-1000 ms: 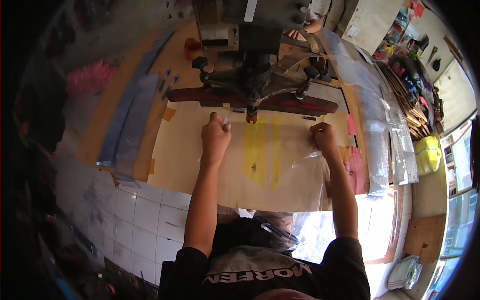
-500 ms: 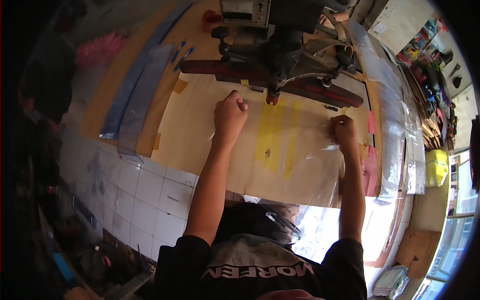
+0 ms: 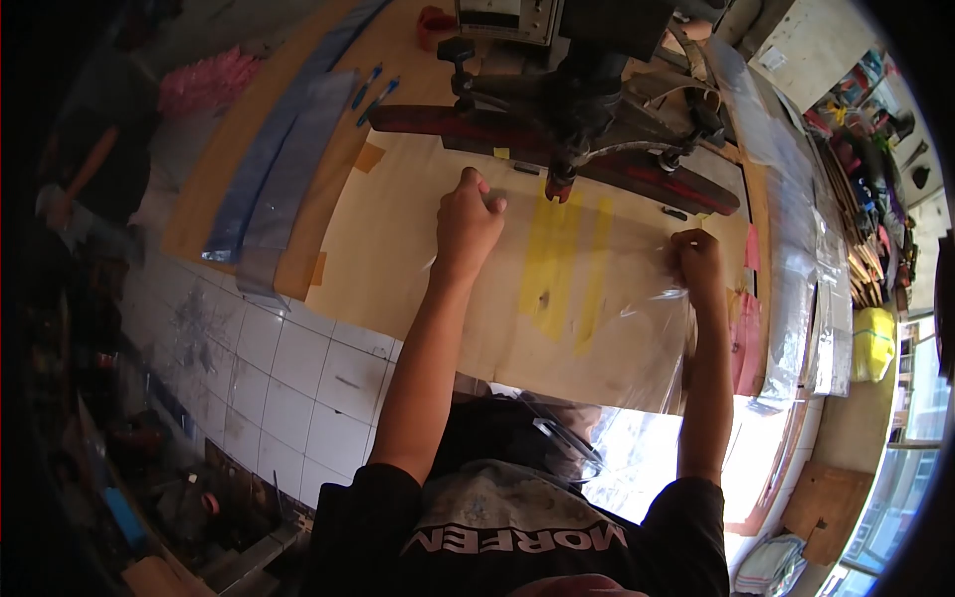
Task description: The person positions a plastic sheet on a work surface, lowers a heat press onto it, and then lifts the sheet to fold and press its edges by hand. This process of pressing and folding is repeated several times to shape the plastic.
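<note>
My left hand (image 3: pixel 470 225) is closed in a pinch above the pale board (image 3: pixel 388 239), left of the yellow tape strips (image 3: pixel 547 269). Over the board's right part, my right hand (image 3: pixel 700 265) is closed too, its fingers curled together. A clear plastic sheet (image 3: pixel 647 343) stretches across between the hands and hangs over the board's front edge; its glints show best near the right hand. Just beyond both hands, the long dark-red bar (image 3: pixel 468 124) of a press machine (image 3: pixel 587 99) spans the board's back part.
Blue-tinted plastic strips (image 3: pixel 284 189) and two blue pens (image 3: pixel 378 99) lie on the table's left side. More clear sheets (image 3: pixel 786 239) are stacked at the right, beside pink tape (image 3: pixel 744 343). Another person (image 3: pixel 99 164) is at far left. White tiles (image 3: pixel 328 383) cover the floor.
The view has shifted slightly, so the table and machine sit a little further right. My hands keep nearly the same places over the board. The other person at far left shows more clearly.
</note>
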{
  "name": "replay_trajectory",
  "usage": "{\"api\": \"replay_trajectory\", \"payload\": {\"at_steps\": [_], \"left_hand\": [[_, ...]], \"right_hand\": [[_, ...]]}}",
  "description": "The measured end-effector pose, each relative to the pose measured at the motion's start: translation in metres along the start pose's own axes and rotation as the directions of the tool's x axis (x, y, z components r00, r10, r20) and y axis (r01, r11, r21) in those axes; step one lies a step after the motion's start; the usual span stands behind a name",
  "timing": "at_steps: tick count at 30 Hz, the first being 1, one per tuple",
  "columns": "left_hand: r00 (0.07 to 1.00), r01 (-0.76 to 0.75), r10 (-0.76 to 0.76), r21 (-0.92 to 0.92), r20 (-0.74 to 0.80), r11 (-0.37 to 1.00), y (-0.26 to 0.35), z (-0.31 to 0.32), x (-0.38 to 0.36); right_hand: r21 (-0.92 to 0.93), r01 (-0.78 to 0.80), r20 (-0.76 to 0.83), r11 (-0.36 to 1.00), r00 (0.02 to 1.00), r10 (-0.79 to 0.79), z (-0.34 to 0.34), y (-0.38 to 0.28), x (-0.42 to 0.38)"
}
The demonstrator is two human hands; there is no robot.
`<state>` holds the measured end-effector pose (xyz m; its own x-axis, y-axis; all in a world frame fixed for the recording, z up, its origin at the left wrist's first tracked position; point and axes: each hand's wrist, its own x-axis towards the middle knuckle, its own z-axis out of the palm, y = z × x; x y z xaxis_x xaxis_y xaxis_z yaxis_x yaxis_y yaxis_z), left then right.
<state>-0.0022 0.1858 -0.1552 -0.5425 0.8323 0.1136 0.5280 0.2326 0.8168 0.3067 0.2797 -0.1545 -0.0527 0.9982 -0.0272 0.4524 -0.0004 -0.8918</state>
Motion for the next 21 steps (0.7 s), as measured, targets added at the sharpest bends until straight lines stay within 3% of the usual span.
{"api": "replay_trajectory", "payload": {"at_steps": [2, 4, 8, 10, 11, 12, 17, 21], "left_hand": [[0.999, 0.036, -0.035, -0.044, 0.016, 0.998, 0.0, 0.0, -0.003], [0.991, -0.121, 0.108, -0.163, -0.084, 0.979, 0.0, -0.005, -0.013], [0.983, -0.138, 0.091, -0.321, -0.159, 0.937, 0.025, -0.037, -0.055], [0.992, -0.067, 0.005, -0.505, -0.123, 0.861, 0.038, -0.051, -0.075], [0.992, -0.053, -0.023, -0.562, -0.126, 0.825, 0.041, -0.054, -0.082], [0.99, -0.058, -0.024, -0.562, -0.136, 0.825, 0.045, -0.058, -0.087], [0.994, -0.054, -0.028, -0.717, -0.103, 0.695, 0.065, -0.071, -0.097], [0.998, -0.034, -0.021, -0.781, -0.061, 0.624, 0.073, -0.079, -0.099]], "right_hand": [[-0.004, -0.022, 0.019, 1.0, 1.0, 0.022, -0.002, 0.001, 0.001], [0.032, -0.011, 0.002, 0.999, 1.0, 0.011, -0.006, -0.007, -0.015], [0.127, 0.07, -0.09, 0.99, 0.994, -0.058, -0.023, -0.039, -0.071], [0.141, 0.174, -0.205, 0.975, 0.968, -0.143, -0.03, -0.044, -0.096], [0.178, 0.156, -0.275, 0.972, 0.956, -0.103, -0.03, -0.058, -0.112], [0.151, 0.251, -0.292, 0.956, 0.935, -0.2, -0.036, -0.056, -0.12], [0.201, 0.365, -0.499, 0.909, 0.837, -0.225, -0.043, -0.062, -0.14], [0.278, 0.449, -0.527, 0.849, 0.81, -0.256, -0.048, -0.05, -0.14]]}}
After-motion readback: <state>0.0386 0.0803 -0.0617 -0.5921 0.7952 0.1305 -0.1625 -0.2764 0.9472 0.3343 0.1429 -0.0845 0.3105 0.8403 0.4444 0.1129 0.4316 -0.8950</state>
